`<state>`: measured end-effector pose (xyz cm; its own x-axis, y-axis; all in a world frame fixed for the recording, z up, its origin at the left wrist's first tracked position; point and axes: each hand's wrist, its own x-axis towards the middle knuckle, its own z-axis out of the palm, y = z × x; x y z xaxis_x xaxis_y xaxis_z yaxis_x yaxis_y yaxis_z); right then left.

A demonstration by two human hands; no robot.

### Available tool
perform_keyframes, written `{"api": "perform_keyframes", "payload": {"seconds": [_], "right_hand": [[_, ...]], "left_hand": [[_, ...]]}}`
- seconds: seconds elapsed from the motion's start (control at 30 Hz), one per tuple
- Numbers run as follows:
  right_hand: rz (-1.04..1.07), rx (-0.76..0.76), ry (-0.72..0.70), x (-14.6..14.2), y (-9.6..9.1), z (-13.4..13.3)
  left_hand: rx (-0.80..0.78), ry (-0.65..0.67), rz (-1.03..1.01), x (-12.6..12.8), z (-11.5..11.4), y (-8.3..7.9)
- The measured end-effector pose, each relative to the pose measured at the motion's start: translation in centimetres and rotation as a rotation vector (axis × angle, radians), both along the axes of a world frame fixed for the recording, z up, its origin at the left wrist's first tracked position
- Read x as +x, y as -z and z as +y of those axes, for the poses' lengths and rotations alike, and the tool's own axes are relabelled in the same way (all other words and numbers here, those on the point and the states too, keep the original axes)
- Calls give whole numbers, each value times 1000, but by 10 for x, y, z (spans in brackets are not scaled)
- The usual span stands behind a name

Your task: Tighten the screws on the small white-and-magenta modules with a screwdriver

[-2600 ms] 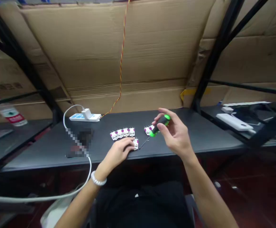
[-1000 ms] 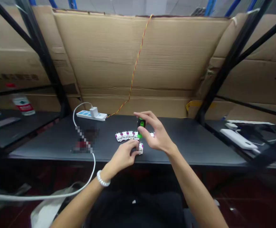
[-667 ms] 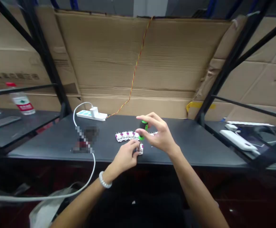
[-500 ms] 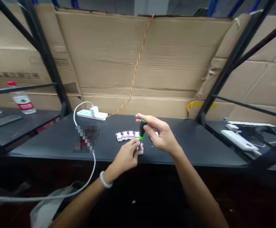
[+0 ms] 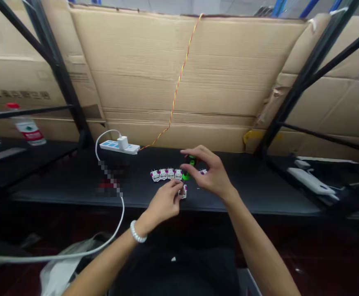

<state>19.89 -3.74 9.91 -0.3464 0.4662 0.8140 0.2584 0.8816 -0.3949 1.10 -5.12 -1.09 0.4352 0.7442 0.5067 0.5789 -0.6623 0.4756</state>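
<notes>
My right hand (image 5: pixel 209 173) is closed around a screwdriver (image 5: pixel 189 168) with a black and green handle, held nearly upright with its tip down on a small white and purple part (image 5: pixel 184 191). My left hand (image 5: pixel 165 200) pinches that part against the black table (image 5: pixel 253 189) near its front edge. Just behind it lies a row of several more white and purple parts (image 5: pixel 166 174). One further part (image 5: pixel 203 171) peeks out behind my right hand.
A white power strip (image 5: pixel 119 146) with a plugged charger lies at the back left, its white cable (image 5: pixel 117 230) hanging off the front edge. A blurred dark object (image 5: pixel 111 181) sits left of the parts. Cardboard (image 5: pixel 179 78) lines the back. A bottle (image 5: pixel 25 127) stands far left, white devices (image 5: pixel 310 181) right.
My right hand swung the screwdriver from a slanted hold at the right to upright over the part held by my left hand. My left hand shifted slightly right and pinched the part. The view tilted.
</notes>
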Motion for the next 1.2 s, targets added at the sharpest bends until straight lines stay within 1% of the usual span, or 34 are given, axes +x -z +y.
{"api": "perform_keyframes", "payload": {"seconds": [0.07, 0.1, 0.2, 0.23, 0.3, 0.37, 0.4, 0.43, 0.5, 0.57, 0.6, 0.7, 0.77, 0.8, 0.83, 0.93, 0.97, 1.03, 1.13, 1.2], "right_hand": [[-32, 52, 50, 1, 1, 1], [-47, 45, 34, 2, 1, 1], [-60, -47, -95, 4, 3, -1], [-50, -65, -107, 5, 3, -1], [-38, -37, -46, 5, 3, -1], [-51, 40, 56, 4, 3, -1], [-67, 65, 85, 4, 2, -1], [-86, 74, 85, 4, 2, -1], [-108, 61, 27, 5, 2, -1], [-83, 24, -34, 5, 3, -1], [-57, 17, -40, 6, 3, 0], [-5, 54, 41, 5, 4, 1], [-25, 89, 96, 5, 3, 1], [-48, 82, 94, 5, 3, 1], [-65, 53, 66, 5, 4, 1], [-81, -81, -101, 5, 4, 0], [-71, -110, -129, 5, 4, -1], [-49, -95, -91, 5, 3, -1], [-61, -3, 26, 5, 2, -1], [-91, -9, 13, 6, 2, -2]], "left_hand": [[12, 3, 5, 0, 0, 1], [13, 2, 6, 0, 0, 2], [6, 6, 6, 0, 0, 3], [1, 4, 4, 0, 0, 3], [-5, -2, 0, 0, 0, 1], [-7, -14, -5, 0, 0, 0], [-8, -15, -7, 1, -1, 0], [-9, -12, -8, 1, -1, 0], [-12, -14, -8, 0, -1, 0], [-19, -13, -3, 0, -1, 0], [-22, -10, -1, 0, -1, 0], [-29, -12, -5, 0, -1, -1], [-28, -16, -5, 1, -1, -2], [-28, -18, -3, 1, -1, -2], [-29, -18, -3, 1, -1, -2], [-29, -9, -8, 1, -1, -2], [-30, -9, -12, 1, -1, -2], [-37, -9, -17, 1, 0, -1], [-48, -23, -21, 1, 0, -1], [-44, -24, -23, 2, 0, -1]]}}
